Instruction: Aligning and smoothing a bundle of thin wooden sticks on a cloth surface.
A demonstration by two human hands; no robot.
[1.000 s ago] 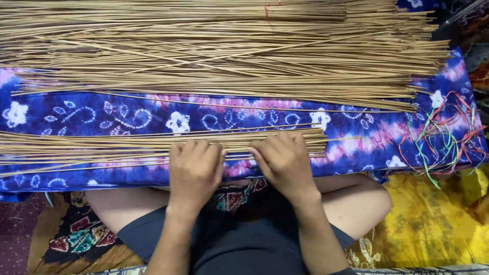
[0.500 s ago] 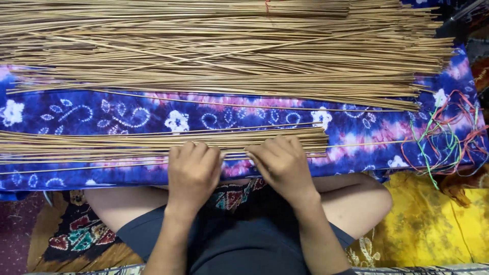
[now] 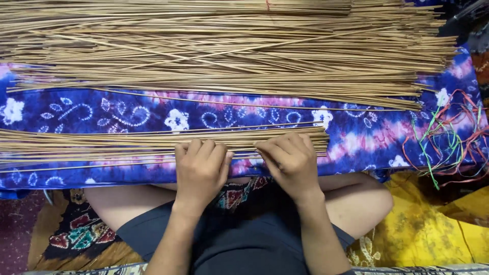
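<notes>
My left hand [image 3: 201, 170] and my right hand [image 3: 290, 163] rest side by side at the lower middle of the frame, palms down on the near bundle of thin tan sticks [image 3: 153, 142], which lies flat across the blue and purple patterned cloth [image 3: 127, 109] over my lap, running from the left edge to just past my right hand. The fingers of both hands are curled close together and press on top of the sticks; I cannot tell whether any single stick is pinched beneath them. These sticks look light, dry and stiff along their length, yet slender enough to snap if bent, and smooth enough to roll and slide over one another. I judge they handle best pressed flat as a sheaf, or gathered near the squared right ends where they line up. A far bigger heap of the same sticks [image 3: 229, 51] fills the top of the frame. Coloured strings [image 3: 443, 135] lie tangled at the right.
</notes>
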